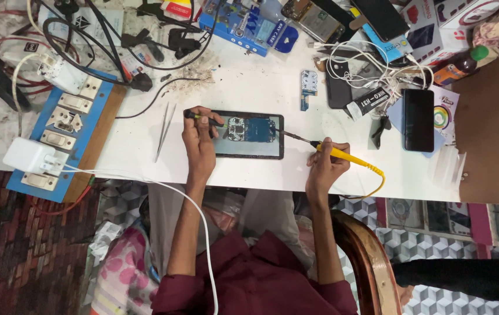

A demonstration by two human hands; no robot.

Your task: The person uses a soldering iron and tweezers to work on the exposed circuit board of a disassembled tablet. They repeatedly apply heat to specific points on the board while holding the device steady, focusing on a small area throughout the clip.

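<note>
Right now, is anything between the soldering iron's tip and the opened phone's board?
Nothing visible. The right hand holds the yellow soldering iron, its tip reaching the opened phone over bare table. The left hand holds a small tool at the phone's other end.

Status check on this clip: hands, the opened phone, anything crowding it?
Left hand grips small screwdriver over opened phone. Right hand holds yellow soldering iron, tip at board. Tweezers lie apart, left.

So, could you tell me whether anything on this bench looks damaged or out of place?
Yes: the phone lies with its back off and its circuit board bare, between the left hand and the right hand holding a yellow soldering iron. Loose debris is scattered on the white table, and tangled cables crowd the far edge.
</note>
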